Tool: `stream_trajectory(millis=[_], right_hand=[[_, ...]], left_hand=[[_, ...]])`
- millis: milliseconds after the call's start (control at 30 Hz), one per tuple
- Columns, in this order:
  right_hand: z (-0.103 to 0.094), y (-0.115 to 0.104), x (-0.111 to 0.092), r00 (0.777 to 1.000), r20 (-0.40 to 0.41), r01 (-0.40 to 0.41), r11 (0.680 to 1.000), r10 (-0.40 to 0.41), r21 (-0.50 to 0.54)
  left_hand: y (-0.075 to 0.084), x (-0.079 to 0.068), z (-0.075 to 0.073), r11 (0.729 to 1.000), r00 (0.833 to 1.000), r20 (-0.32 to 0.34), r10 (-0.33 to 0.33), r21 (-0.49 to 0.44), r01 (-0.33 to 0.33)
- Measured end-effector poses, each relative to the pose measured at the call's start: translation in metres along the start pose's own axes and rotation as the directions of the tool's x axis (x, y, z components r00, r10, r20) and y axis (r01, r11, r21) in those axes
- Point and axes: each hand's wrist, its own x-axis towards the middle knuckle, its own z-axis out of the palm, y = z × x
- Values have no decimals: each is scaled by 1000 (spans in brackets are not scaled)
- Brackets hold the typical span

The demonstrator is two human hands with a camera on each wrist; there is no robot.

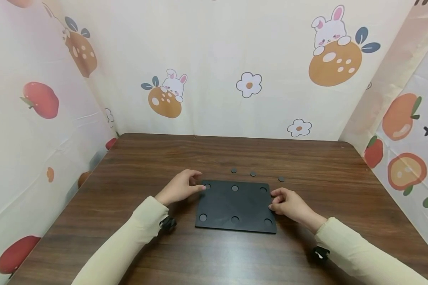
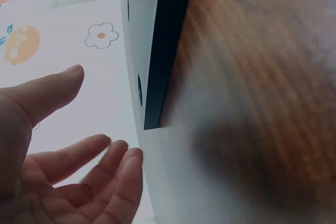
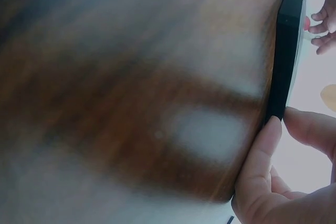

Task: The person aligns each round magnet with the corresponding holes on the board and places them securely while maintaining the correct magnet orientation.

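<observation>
A flat black rectangular board (image 1: 235,204) lies on the wooden table, with round marks or recesses along its near and far edges. Whether any recess is filled is unclear. At the board's far left corner hovers my left hand (image 1: 180,187), thumb and fingers apart; the left wrist view shows them clear of the board (image 2: 167,45). My right hand (image 1: 290,204) is at the right edge. In the right wrist view its thumb and index finger (image 3: 262,145) pinch the board's edge (image 3: 283,61). Small dark discs (image 1: 253,174) lie beyond the far edge.
The brown wooden table (image 1: 157,158) extends around the board. Behind it hangs a pale curtain (image 1: 214,47) printed with rabbits, fruit and flowers, with similar cloth at both sides. A black strap piece (image 1: 168,223) sits at the left wrist, another (image 1: 321,252) at the right.
</observation>
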Motion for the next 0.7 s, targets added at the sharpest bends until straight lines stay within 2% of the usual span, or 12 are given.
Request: stream_trajectory(millis=[333,700], right_hand=[[0,0,0,1000,0,11,1000,-11,9],[0,0,1,1000,10,5,1000,-5,11]], left_hand=[[-6,-5,6,999,999,35,-33,-11,34],[-11,-3,12,999,996,89,-28,-25,30]])
